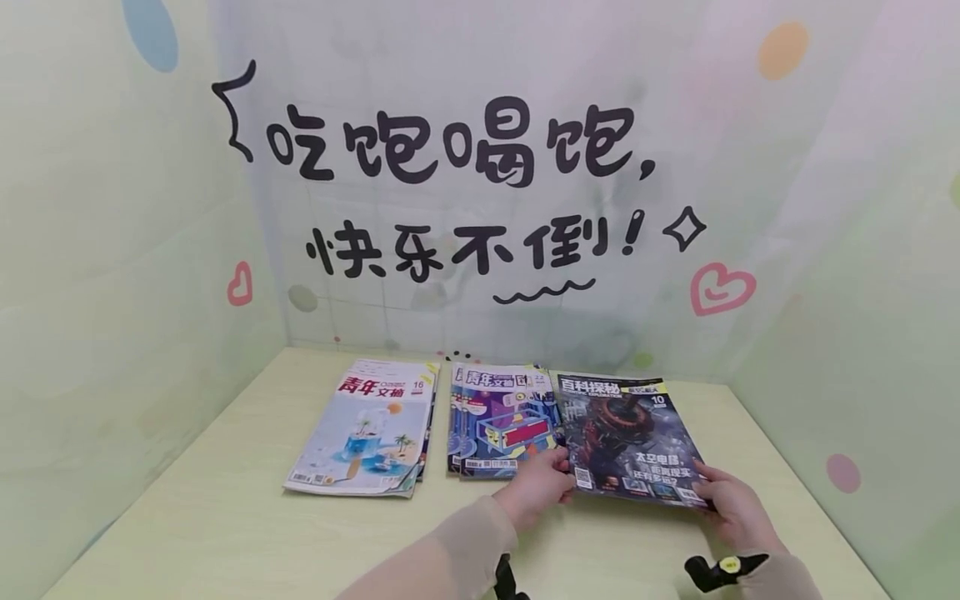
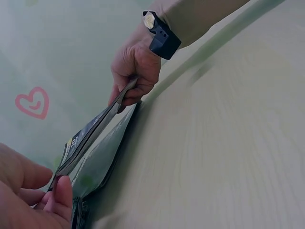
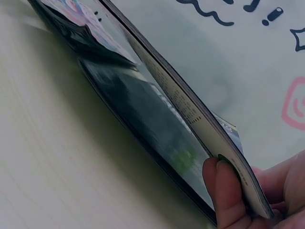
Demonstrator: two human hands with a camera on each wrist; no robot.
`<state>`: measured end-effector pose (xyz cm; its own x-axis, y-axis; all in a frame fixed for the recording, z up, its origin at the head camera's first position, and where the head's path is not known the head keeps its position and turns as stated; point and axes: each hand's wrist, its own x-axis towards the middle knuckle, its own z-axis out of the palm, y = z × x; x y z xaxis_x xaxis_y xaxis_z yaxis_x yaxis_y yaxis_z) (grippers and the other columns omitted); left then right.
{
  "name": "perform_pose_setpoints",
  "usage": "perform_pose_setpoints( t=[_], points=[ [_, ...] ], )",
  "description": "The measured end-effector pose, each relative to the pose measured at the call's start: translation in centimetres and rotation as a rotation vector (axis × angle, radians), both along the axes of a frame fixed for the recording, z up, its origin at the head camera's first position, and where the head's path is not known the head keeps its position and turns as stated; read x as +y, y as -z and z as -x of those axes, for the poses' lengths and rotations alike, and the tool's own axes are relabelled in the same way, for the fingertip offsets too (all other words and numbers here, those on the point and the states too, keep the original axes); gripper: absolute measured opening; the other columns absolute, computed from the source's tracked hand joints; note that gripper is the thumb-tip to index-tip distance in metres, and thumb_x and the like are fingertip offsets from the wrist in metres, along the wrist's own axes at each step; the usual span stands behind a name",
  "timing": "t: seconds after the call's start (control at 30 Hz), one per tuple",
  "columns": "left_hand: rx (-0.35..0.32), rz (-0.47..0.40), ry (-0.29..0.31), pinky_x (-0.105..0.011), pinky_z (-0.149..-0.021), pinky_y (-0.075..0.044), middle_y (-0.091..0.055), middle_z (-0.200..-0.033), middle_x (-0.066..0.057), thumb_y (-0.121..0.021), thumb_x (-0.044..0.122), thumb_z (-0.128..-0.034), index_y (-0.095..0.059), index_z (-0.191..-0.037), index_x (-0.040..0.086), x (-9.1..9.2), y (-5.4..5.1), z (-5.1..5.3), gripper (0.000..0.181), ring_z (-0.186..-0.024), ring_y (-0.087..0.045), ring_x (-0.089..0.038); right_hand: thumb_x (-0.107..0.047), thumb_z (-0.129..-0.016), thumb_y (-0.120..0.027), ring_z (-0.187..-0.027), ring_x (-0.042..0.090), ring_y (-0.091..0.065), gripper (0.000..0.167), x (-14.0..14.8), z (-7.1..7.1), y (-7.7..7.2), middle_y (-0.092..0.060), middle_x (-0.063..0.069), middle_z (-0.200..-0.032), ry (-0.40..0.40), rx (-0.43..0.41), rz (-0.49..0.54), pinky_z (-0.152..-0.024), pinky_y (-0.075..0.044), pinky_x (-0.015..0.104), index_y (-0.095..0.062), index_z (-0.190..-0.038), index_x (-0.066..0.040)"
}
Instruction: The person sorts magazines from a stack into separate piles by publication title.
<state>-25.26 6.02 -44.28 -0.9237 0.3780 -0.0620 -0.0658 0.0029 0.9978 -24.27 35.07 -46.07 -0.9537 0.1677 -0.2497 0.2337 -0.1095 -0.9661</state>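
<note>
A dark-covered magazine (image 1: 622,442) is held at its near edge by both hands. My left hand (image 1: 534,490) pinches its near left corner between thumb and fingers. The near right corner is gripped by my right hand (image 1: 738,507), with the thumb on top. Seen from the left wrist, the magazine (image 2: 93,131) is tilted, its near edge raised. Below it lies another glossy dark-covered magazine (image 3: 138,112), apart from the held one along the near side in the right wrist view. The held magazine hides most of this lower one in the head view.
Left of the held magazine lies a pile of purple-covered magazines (image 1: 502,421), slightly fanned. Farther left is another pile with a white and blue cover (image 1: 367,429). The pale wooden table (image 1: 225,467) meets printed fabric walls (image 1: 465,325) at the back and sides.
</note>
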Motion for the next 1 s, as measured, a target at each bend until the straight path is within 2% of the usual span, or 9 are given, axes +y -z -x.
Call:
perform_pose_setpoints(
  t=[0.07,0.17,0.33,0.53,0.67,0.9,1.0],
  points=[
    [0.005,0.008,0.045,-0.025,-0.059,-0.042,-0.051,-0.099,-0.007,-0.047,-0.008,-0.0909,-0.043,-0.137,-0.01,0.4,-0.1,0.0,0.047,-0.068,-0.045,-0.015,0.009,-0.094,-0.044,-0.078,0.007,-0.058,0.064,0.7,0.0,0.0,-0.057,-0.002,-0.091,-0.007,-0.007,0.009,-0.071,-0.054,0.023,-0.011,-0.148,0.006],
    [0.011,0.035,0.089,-0.026,-0.064,-0.048,-0.059,-0.109,-0.011,-0.048,-0.005,-0.093,-0.047,-0.135,-0.008,0.7,-0.4,-0.2,0.042,-0.075,-0.053,-0.016,0.01,-0.094,-0.043,-0.078,0.007,-0.059,0.065,1.5,0.0,0.1,-0.058,-0.004,-0.089,-0.017,-0.016,0.021,-0.071,-0.054,0.023,-0.009,-0.148,0.007],
    [-0.022,0.073,0.085,-0.031,-0.078,-0.054,-0.049,-0.138,-0.019,-0.052,-0.003,-0.0927,-0.04,-0.14,-0.01,1.1,-0.5,-0.4,0.05,-0.09,-0.062,-0.021,0.012,-0.092,-0.042,-0.076,0.008,-0.06,0.065,2.3,0.3,0.1,-0.059,-0.004,-0.084,-0.03,-0.021,0.029,-0.069,-0.054,0.023,-0.009,-0.148,0.01],
    [-0.044,0.075,0.061,-0.033,-0.084,-0.054,-0.052,-0.135,-0.017,-0.056,-0.002,-0.0897,-0.048,-0.135,-0.009,1.7,0.1,-0.4,0.047,-0.091,-0.063,-0.02,0.011,-0.093,-0.042,-0.073,0.008,-0.059,0.063,2.5,0.6,-0.2,-0.059,-0.003,-0.082,-0.013,-0.035,0.004,-0.067,-0.054,0.022,-0.009,-0.147,0.012],
    [-0.049,0.059,0.055,-0.033,-0.088,-0.053,-0.052,-0.134,-0.018,-0.058,-0.003,-0.0883,-0.05,-0.132,-0.01,1.9,0.4,-0.4,0.045,-0.094,-0.062,-0.022,0.008,-0.094,-0.043,-0.071,0.007,-0.059,0.058,2.5,0.7,-0.3,-0.059,-0.004,-0.079,0.023,-0.04,-0.026,-0.066,-0.055,0.022,-0.015,-0.144,0.018],
    [-0.055,0.078,0.093,-0.044,-0.099,-0.046,-0.047,-0.141,-0.02,-0.056,-0.002,-0.0886,-0.05,-0.133,-0.01,1.5,0.9,-0.6,0.045,-0.112,-0.056,-0.027,0.009,-0.089,-0.053,-0.066,0.005,-0.06,0.048,2.2,0.9,0.1,-0.06,-0.005,-0.074,0.107,0.006,-0.097,-0.062,-0.056,0.023,-0.034,-0.129,0.029],
    [-0.057,0.089,0.112,-0.045,-0.1,-0.044,-0.047,-0.142,-0.019,-0.055,-0.001,-0.0887,-0.049,-0.133,-0.01,1.0,1.0,-0.8,0.046,-0.111,-0.056,-0.026,0.01,-0.086,-0.056,-0.064,0.006,-0.06,0.045,1.9,1.0,0.1,-0.06,-0.003,-0.072,0.143,0.009,-0.129,-0.061,-0.056,0.024,-0.039,-0.123,0.031]
  ],
)
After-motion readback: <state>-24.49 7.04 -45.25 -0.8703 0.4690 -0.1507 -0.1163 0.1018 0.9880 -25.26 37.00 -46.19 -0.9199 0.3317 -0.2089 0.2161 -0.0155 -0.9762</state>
